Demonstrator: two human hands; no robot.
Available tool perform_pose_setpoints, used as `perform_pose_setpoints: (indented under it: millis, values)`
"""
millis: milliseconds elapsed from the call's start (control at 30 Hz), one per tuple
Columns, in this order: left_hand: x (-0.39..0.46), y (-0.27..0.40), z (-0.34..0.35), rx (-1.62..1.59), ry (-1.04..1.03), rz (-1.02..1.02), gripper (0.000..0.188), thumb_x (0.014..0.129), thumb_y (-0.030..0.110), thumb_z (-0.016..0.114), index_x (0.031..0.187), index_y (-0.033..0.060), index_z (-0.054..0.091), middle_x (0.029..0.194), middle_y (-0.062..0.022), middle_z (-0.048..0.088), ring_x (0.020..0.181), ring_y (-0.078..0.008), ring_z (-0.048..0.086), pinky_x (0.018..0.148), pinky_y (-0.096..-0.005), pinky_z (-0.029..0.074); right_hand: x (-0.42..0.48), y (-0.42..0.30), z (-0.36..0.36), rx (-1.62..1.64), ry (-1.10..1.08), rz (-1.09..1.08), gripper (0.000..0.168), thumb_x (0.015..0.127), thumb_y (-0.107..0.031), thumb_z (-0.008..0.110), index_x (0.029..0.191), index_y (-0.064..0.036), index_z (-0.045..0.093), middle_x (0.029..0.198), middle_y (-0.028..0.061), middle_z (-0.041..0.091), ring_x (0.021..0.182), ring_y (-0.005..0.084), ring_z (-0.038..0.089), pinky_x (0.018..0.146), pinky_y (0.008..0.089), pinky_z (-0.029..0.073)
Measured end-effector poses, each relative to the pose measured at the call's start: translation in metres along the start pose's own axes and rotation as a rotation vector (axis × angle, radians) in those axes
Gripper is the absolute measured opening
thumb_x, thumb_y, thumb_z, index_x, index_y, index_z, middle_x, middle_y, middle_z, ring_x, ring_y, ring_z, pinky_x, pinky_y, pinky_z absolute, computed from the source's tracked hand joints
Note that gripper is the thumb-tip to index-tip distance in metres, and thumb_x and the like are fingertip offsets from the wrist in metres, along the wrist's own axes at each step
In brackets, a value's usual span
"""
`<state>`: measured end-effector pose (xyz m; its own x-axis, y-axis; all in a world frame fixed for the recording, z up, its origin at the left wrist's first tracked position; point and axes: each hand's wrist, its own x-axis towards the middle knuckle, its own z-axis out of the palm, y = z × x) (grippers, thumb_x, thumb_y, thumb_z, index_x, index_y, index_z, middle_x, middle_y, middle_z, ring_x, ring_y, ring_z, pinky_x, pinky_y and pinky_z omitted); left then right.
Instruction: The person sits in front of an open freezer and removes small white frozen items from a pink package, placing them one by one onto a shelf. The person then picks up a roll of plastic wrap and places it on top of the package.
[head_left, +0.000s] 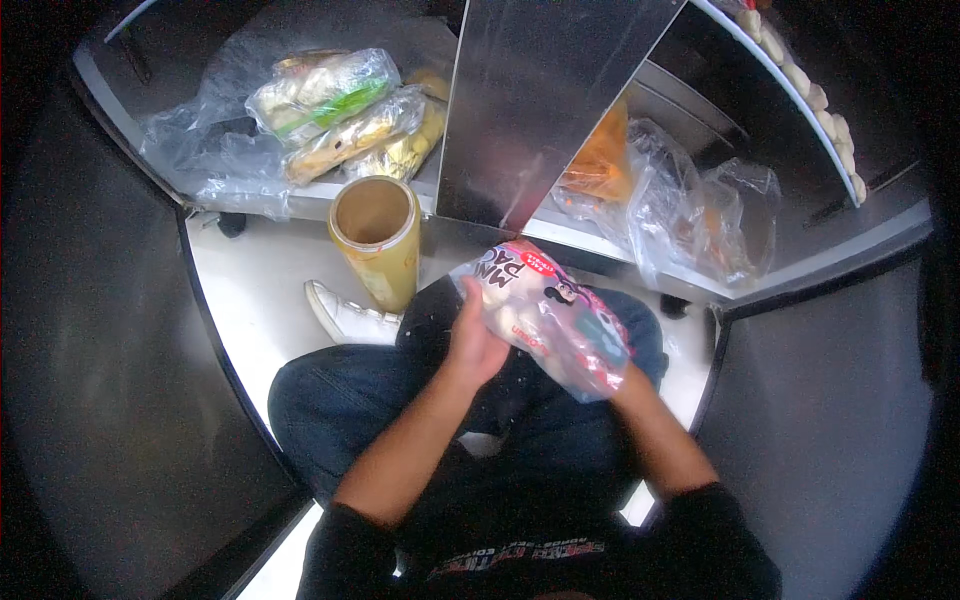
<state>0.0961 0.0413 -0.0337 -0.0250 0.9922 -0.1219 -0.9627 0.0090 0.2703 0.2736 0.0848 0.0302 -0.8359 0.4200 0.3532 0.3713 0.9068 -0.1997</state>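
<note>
A clear printed plastic bag (555, 319) with pale round pieces inside lies tilted above my lap. It bears writing and a cartoon figure. My left hand (480, 337) grips its left end, with the thumb up along the side edge. At the bag's lower right end my right hand (628, 381) goes out of sight at the wrist. Its fingers are hidden, and I cannot tell whether they are behind the bag or inside it. Beyond my left hand stands a tall yellowish roll (382, 247), hollow at the top, apparently wrapping film on a cardboard core.
Several bags of food (337, 112) and loose clear plastic (217, 165) fill the left shelf. The right shelf holds an orange bag (604, 154) and crumpled clear bags (675, 202). A dark post (532, 97) divides them. Dark door panels (112, 360) flank both sides. My white shoe (352, 315) touches the floor.
</note>
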Motion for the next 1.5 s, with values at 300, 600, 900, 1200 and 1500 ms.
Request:
perform_pose_setpoints:
  millis: [300, 600, 900, 1200, 1500]
  values:
    - [-0.005, 0.004, 0.007, 0.210, -0.086, 0.038, 0.050, 0.086, -0.002, 0.062, 0.132, 0.0033, 0.041, 0.124, -0.0106, 0.055, 0.117, -0.0232, 0.054, 0.099, -0.0391, 0.045, 0.007, -0.010, -0.013, 0.045, -0.105, 0.150, 0.052, 0.084, -0.011, 0.059, 0.133, -0.003, 0.046, 0.118, 0.0195, 0.056, 0.108, 0.0355, 0.054, 0.092, 0.0443, 0.044]
    - [-0.007, 0.003, 0.012, 0.195, -0.067, 0.044, 0.054, 0.084, -0.001, 0.065, 0.132, 0.0039, 0.040, 0.123, -0.0104, 0.055, 0.114, -0.0219, 0.056, 0.097, -0.0375, 0.047, 0.012, -0.019, -0.021, 0.233, -0.041, 0.257, 0.046, 0.081, -0.009, 0.055, 0.127, -0.004, 0.052, 0.120, 0.0180, 0.057, 0.107, 0.0361, 0.055, 0.094, 0.0444, 0.044]
    - [-0.007, 0.004, 0.012, 0.228, -0.048, 0.050, 0.054, 0.085, 0.000, 0.065, 0.132, 0.0036, 0.040, 0.123, -0.0102, 0.055, 0.115, -0.0218, 0.055, 0.098, -0.0368, 0.045, 0.006, -0.014, -0.019, 0.043, 0.001, 0.171, 0.059, 0.079, -0.026, 0.071, 0.129, -0.005, 0.049, 0.118, 0.0167, 0.059, 0.108, 0.0338, 0.056, 0.094, 0.0412, 0.045]
    - [-0.008, 0.007, 0.015, 0.296, -0.093, -0.010, 0.060, 0.078, -0.008, 0.066, 0.131, 0.0031, 0.041, 0.124, -0.0096, 0.054, 0.115, -0.0218, 0.054, 0.099, -0.0378, 0.045, 0.000, -0.010, -0.015, 0.215, -0.020, 0.362, 0.035, 0.082, -0.010, 0.059, 0.116, -0.004, 0.060, 0.114, 0.0159, 0.062, 0.106, 0.0329, 0.059, 0.095, 0.0415, 0.045]
    - [-0.010, -0.002, 0.020, 0.451, -0.034, 0.178, 0.059, 0.076, -0.008, 0.066, 0.130, 0.0025, 0.043, 0.120, -0.0072, 0.055, 0.111, -0.0178, 0.054, 0.098, -0.0337, 0.044, 0.002, -0.019, -0.022, 0.088, -0.092, 0.413, 0.039, 0.073, -0.028, 0.070, 0.104, -0.006, 0.061, 0.098, 0.0152, 0.064, 0.094, 0.0324, 0.062, 0.082, 0.0431, 0.049]
